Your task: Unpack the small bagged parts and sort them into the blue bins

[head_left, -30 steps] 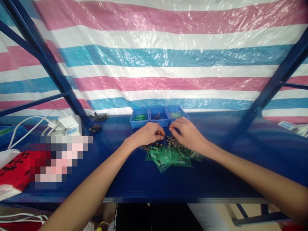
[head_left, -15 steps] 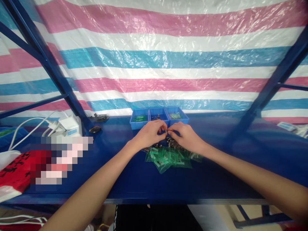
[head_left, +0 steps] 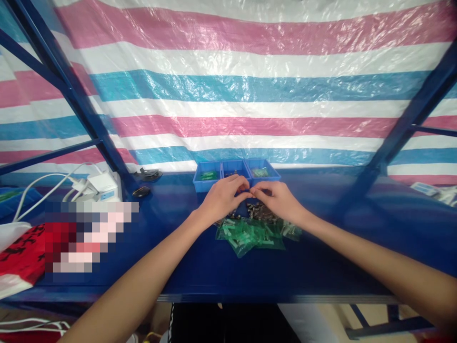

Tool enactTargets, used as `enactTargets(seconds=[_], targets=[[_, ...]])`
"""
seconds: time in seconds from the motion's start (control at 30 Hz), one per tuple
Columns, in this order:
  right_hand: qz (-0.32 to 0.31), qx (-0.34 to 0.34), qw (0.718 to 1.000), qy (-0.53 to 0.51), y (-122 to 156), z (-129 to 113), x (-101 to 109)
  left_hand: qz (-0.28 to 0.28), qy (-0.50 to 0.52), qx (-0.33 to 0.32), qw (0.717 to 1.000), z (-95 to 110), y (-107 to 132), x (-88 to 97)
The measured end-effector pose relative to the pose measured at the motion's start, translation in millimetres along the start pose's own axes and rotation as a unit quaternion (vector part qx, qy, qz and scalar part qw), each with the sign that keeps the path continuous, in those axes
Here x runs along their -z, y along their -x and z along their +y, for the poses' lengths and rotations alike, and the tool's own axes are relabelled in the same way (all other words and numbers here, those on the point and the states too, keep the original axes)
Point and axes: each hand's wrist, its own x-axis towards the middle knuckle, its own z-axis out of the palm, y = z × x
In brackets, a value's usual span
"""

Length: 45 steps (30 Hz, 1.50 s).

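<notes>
My left hand (head_left: pixel 223 196) and my right hand (head_left: pixel 276 199) meet fingertip to fingertip above the blue bench, both pinched closed on a tiny part too small to name. Just below them lies a heap of small dark metal parts (head_left: pixel 260 211). A pile of small green plastic bags (head_left: pixel 253 233) is spread in front of that heap. Behind my hands stand three joined blue trays (head_left: pixel 210 182): the left and right ones hold green bags, the middle one a few dark parts.
A blue metal frame (head_left: pixel 80 112) rises at the left and right, with a striped tarpaulin behind. White chargers and cables (head_left: pixel 96 185), two small dark objects (head_left: pixel 141 191) and a red-and-white bag (head_left: pixel 17 257) lie at the left. The bench edge (head_left: pixel 271 298) runs close to me.
Both hands have lifted from the heap of parts and moved away from me toward the trays, their fingertips coming together. The camera view has shifted slightly.
</notes>
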Motion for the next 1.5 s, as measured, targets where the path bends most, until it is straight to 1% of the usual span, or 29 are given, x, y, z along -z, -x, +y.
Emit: enactTargets(seconds=[0.1, 0.23, 0.43, 0.53, 0.63, 0.73, 0.9, 1.07, 1.17, 1.27, 1.4, 1.5], targets=[[-0.011, -0.013, 0.999, -0.032, 0, 0, 2, -0.013, -0.021, -0.016, 1.0, -1, 1, 0.6], [-0.017, -0.011, 0.999, -0.049, -1, 3, 2, -0.014, -0.023, -0.025, 0.999, -2, 2, -1.1], [0.005, -0.009, 0.998, -0.064, -3, 3, 2, -0.011, -0.008, -0.021, 1.0, 1, 0, -1.3], [0.003, -0.002, 0.997, -0.075, -3, 5, 2, -0.005, 0.004, -0.003, 1.0, 2, 0, -0.9], [-0.009, -0.004, 0.996, -0.087, -4, 8, 3, 0.003, 0.007, 0.017, 1.0, 1, 1, -1.3], [-0.031, -0.008, 0.994, -0.1, -5, 10, 4, -0.003, 0.008, 0.019, 1.0, 1, 1, -2.2], [-0.069, -0.014, 0.991, -0.114, -4, 4, 7, 0.002, 0.036, 0.024, 0.999, 1, -1, -3.1], [-0.079, -0.007, 0.989, -0.121, -2, 0, 6, 0.008, 0.072, 0.035, 0.997, 1, -3, -3.0], [-0.074, -0.001, 0.991, -0.112, -2, -2, 6, 0.013, 0.079, 0.043, 0.996, 0, -3, -2.7], [-0.063, -0.008, 0.992, -0.111, -3, -2, 7, 0.019, 0.078, 0.035, 0.996, 1, -2, -2.3], [-0.048, -0.013, 0.992, -0.115, -4, 2, 6, 0.004, 0.069, 0.022, 0.997, 3, -1, -2.8], [-0.026, -0.007, 0.995, -0.095, -3, 2, 5, -0.003, 0.063, 0.02, 0.998, 3, 0, -3.4]])
